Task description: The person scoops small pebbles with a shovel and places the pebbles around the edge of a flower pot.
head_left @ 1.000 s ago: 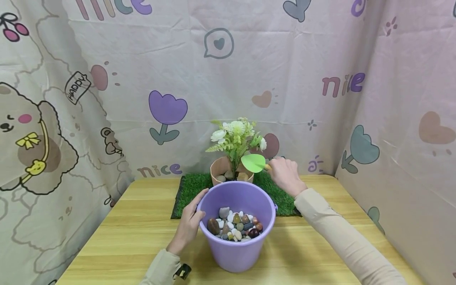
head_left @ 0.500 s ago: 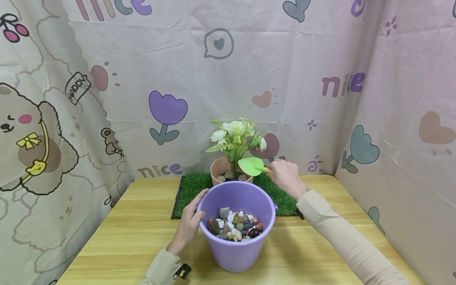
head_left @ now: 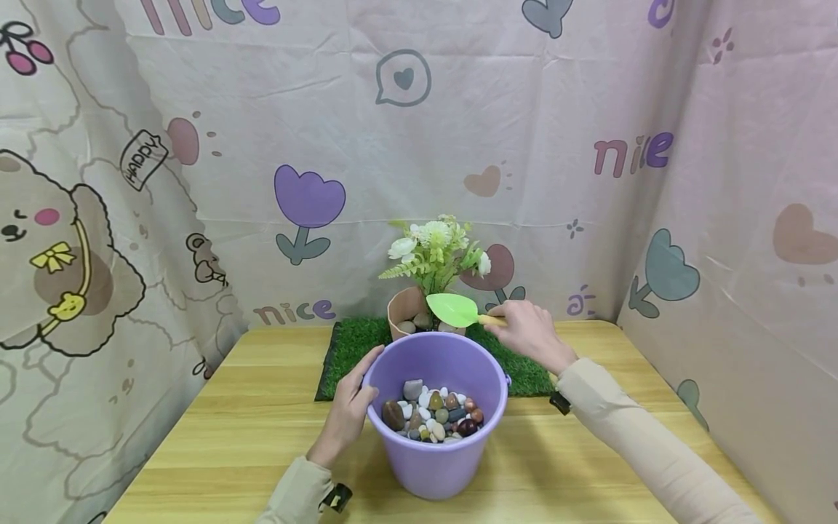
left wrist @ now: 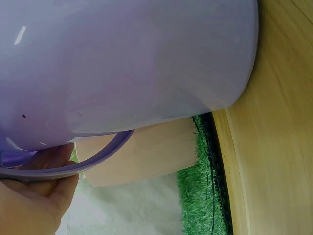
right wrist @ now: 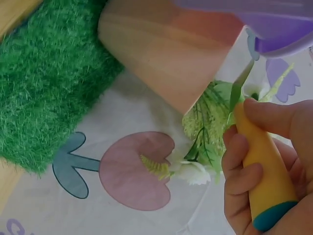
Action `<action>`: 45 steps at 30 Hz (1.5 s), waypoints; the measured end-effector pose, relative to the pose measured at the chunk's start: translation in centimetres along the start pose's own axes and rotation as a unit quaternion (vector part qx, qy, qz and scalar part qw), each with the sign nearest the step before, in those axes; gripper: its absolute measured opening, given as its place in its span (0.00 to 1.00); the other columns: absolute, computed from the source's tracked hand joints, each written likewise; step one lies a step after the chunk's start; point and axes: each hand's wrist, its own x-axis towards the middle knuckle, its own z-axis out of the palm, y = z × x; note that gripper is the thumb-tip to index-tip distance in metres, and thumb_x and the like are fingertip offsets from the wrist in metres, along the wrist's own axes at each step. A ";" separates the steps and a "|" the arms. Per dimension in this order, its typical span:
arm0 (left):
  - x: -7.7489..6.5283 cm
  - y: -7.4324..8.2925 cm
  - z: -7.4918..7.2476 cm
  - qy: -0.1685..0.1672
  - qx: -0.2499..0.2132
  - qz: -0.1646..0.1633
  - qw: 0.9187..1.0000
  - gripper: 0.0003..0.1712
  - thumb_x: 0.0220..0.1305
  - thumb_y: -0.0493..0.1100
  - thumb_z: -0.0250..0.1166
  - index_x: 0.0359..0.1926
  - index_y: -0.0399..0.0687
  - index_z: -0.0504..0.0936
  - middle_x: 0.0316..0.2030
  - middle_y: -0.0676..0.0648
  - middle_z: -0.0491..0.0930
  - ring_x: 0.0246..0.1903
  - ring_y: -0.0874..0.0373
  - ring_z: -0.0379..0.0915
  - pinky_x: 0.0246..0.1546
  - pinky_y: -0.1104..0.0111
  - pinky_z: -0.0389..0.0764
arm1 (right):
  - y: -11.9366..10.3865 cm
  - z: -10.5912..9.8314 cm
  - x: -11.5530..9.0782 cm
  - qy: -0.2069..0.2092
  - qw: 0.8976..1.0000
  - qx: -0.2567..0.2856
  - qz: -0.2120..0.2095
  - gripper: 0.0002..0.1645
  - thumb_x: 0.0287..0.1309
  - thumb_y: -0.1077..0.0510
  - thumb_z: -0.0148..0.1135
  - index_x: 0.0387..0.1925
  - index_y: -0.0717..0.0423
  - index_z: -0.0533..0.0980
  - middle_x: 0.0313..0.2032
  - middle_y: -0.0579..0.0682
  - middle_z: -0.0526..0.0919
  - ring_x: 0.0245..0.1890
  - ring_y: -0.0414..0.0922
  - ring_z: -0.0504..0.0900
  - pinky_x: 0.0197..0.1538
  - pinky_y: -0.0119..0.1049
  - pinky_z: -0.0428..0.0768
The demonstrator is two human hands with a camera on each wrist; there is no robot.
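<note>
A purple bucket stands on the table, with many mixed pebbles inside. My left hand holds its left side at the rim; in the left wrist view the bucket's handle crosses over the fingers. My right hand grips the yellow handle of a small garden trowel with a green blade. That blade hovers in front of the flower pot, above the bucket's far rim. Several stones lie in the pot around white flowers with green leaves. The bucket hides the pot's lower part.
Artificial grass mat lies under the pot at the back of the wooden table. A printed cloth backdrop hangs close behind and on both sides.
The trowel's blade has shifted left and slightly down, and more of its yellow handle shows. My right hand has moved a little right and down. The left hand and bucket stay put.
</note>
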 end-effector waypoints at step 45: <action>-0.1 -0.1 0.0 -0.009 -0.004 -0.011 1.000 0.39 0.55 0.28 0.47 0.72 0.41 0.64 0.67 0.38 0.69 0.60 0.43 0.73 0.54 0.61 0.79 | -4.2 -1.1 -3.2 -0.080 0.963 -0.049 -0.253 0.07 0.46 0.44 0.74 0.22 0.38 0.85 0.22 0.33 0.73 0.22 0.31 0.69 0.27 0.26 0.70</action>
